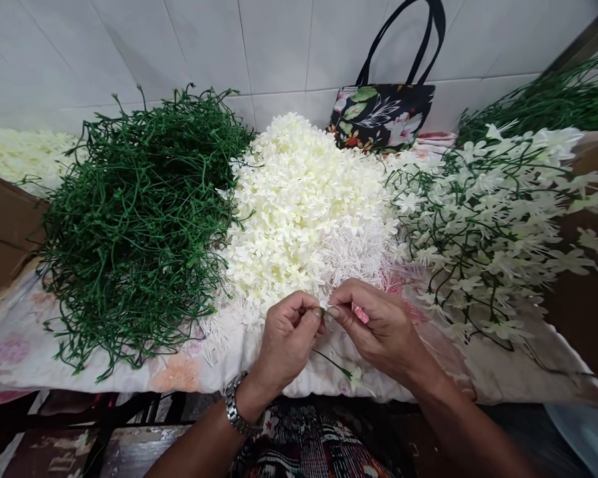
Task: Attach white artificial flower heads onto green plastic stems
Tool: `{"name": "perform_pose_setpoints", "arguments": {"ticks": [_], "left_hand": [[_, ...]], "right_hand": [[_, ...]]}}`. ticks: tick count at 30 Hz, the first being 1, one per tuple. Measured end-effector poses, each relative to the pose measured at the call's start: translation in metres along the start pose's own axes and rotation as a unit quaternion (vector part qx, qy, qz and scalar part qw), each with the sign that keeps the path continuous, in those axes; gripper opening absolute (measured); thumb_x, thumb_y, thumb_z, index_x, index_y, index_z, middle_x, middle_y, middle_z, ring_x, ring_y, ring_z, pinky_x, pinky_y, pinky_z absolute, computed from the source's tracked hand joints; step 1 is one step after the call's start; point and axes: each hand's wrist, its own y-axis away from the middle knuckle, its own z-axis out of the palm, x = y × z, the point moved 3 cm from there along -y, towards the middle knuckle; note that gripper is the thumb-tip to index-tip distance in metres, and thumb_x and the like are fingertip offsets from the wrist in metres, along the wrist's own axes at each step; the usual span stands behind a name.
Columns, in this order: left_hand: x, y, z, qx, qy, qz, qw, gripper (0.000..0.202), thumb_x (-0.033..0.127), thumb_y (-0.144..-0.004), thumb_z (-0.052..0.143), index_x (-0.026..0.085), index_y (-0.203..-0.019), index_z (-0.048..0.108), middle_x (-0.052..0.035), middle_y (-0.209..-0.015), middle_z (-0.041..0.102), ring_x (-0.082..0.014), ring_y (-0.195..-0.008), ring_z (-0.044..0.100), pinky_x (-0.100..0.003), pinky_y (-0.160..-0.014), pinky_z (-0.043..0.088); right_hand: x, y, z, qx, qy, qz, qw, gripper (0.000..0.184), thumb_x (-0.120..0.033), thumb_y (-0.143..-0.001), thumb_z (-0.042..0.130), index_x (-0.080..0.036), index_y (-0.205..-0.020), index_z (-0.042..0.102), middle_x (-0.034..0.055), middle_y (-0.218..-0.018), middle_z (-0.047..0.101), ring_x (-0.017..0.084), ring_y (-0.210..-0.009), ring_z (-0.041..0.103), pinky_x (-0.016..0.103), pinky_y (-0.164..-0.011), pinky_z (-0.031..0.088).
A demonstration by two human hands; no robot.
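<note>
My left hand [293,335], with a metal watch on its wrist, is closed in a pinch on a thin green artificial flower stem [333,362]. The stem runs down to the right below the fingers, and a pale flower [355,378] shows at its lower end. Fingertip to fingertip with it, my right hand [373,322] is also pinched closed; the tiny whitish piece there is mostly hidden. Just beyond both hands lie a heap of cream artificial petals [299,192] and a pile of white stamens [356,249].
On the left, a big tangle of green stems [144,219] covers the flowered cloth [174,375]. Assembled white flowers [488,232] lie at the right beside a cardboard box [588,292]. Against the tiled wall stands a black floral handbag [383,116].
</note>
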Motion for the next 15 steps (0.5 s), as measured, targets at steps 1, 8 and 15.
{"name": "perform_pose_setpoints", "arguments": {"ticks": [1,8,15], "left_hand": [[0.000,0.000,0.000,0.001,-0.007,0.002,1.000,0.014,0.026,-0.072,0.056,0.016,-0.064,0.050,0.0048,-0.051,0.048,-0.0032,-0.039,0.031,-0.016,-0.038,0.025],[0.000,0.001,0.000,0.007,-0.011,-0.001,1.000,0.013,0.024,-0.072,0.053,0.016,-0.062,0.051,0.0048,-0.051,0.047,-0.0040,-0.041,0.032,-0.016,-0.039,0.025],[-0.004,0.000,-0.003,0.025,-0.005,-0.030,0.999,0.011,0.023,-0.068,0.056,0.016,-0.061,0.052,0.0051,-0.049,0.047,-0.0042,-0.041,0.034,-0.016,-0.038,0.025]], "right_hand": [[0.000,0.000,0.001,0.004,0.003,-0.004,1.000,0.014,-0.010,-0.084,0.046,-0.018,-0.073,0.049,-0.0012,-0.062,0.050,0.010,-0.056,0.048,0.022,-0.051,0.040],[0.000,0.000,0.006,0.022,0.012,-0.022,0.999,0.015,-0.009,-0.084,0.044,-0.019,-0.073,0.047,-0.0019,-0.060,0.047,0.010,-0.053,0.046,0.022,-0.049,0.039],[0.003,0.002,0.015,0.015,0.000,-0.013,1.000,0.018,-0.009,-0.084,0.041,-0.019,-0.071,0.049,-0.0008,-0.060,0.049,0.011,-0.054,0.047,0.023,-0.050,0.040]]}}
